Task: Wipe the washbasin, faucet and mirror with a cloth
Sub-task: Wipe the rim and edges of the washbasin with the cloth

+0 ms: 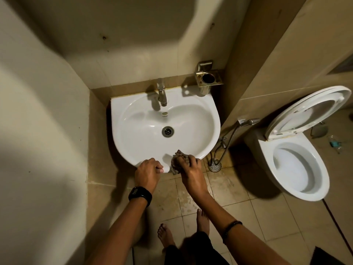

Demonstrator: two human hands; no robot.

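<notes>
A white washbasin (pixel 133 111) hangs on the tiled wall, with a drain (pixel 167 131) in its middle. A steel faucet (pixel 161 91) stands at its back rim. My right hand (pixel 189 165) presses a crumpled brownish cloth (pixel 176 163) against the basin's front rim. My left hand (pixel 148 171), with a black watch on the wrist, grips the front rim just left of the cloth. No mirror is in view.
A metal holder (pixel 209 78) is fixed to the wall at the basin's back right. A toilet (pixel 299 165) with raised lid stands to the right, a spray hose (pixel 229 138) between them. A floor drain (pixel 214 166) lies below the basin. My bare feet stand on wet tiles.
</notes>
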